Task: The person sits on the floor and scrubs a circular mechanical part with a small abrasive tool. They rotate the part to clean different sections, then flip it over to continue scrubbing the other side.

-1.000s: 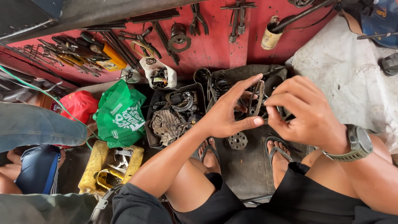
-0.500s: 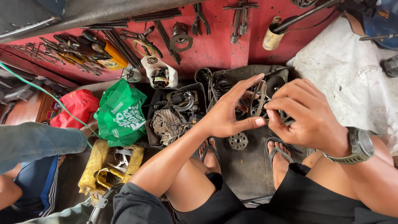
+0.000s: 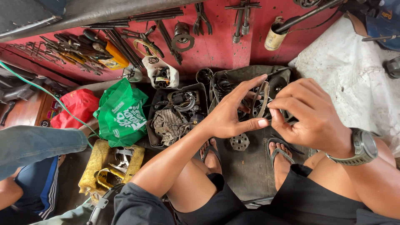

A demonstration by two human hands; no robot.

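A flat metal ring-shaped part [image 3: 261, 99], seen nearly edge-on, is held up between both hands above a dark tray of greasy parts [image 3: 246, 75]. My left hand [image 3: 233, 111] grips it from the left, thumb below and fingers stretched over its top. My right hand [image 3: 306, 112], with a watch [image 3: 363, 146] on the wrist, pinches the ring's lower right edge with curled fingers. Below the hands, a round toothed metal part [image 3: 239, 142] lies on the mat between my sandalled feet.
A second tray [image 3: 155, 125] with rags and engine parts sits left of the hands. Beside it are a green bag [image 3: 121, 114], a red bag [image 3: 79, 107] and a yellow container of tools [image 3: 96, 164]. Tools line the red board [image 3: 216, 46]. Another person's leg [image 3: 33, 143] is at left.
Both hands keep their hold on the ring and have barely shifted. The other person's leg at left has dropped lower in the view.
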